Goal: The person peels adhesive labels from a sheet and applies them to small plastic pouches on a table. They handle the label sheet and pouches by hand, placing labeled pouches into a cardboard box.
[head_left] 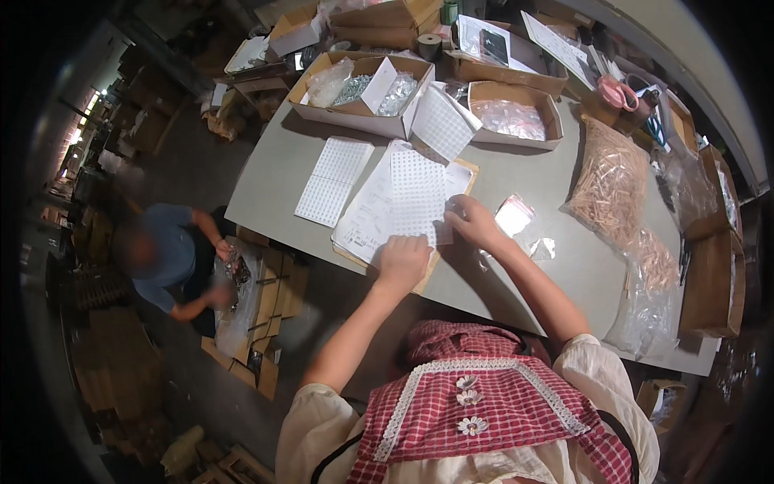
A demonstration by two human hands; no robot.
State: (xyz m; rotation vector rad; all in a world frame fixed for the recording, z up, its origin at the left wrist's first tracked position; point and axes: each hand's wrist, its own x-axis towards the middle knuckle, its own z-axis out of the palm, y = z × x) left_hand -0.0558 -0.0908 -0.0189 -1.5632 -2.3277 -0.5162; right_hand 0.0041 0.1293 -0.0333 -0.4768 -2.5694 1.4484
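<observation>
A sheet of small round labels [418, 187] lies over printed papers [363, 214] on a tan clipboard or folder [422, 282] at the table's near edge. My left hand [405, 260] is at the sheet's lower edge, fingers bent and close together. My right hand [477, 223] is at the sheet's right edge, thumb and fingers bent in a pinch. Something pale and thin shows between the hands, too small to make out. Right of my right hand lie small clear plastic bags [514, 218]. Another label sheet [333, 181] lies to the left.
At the back stand a divided carton of small metal parts [355, 90] and a carton of clear bags [516, 121]. A label sheet [446, 123] leans between them. Bags of wooden dowels [610, 181] lie right, near pink-handled scissors [618, 94]. A person [173, 254] works at the left.
</observation>
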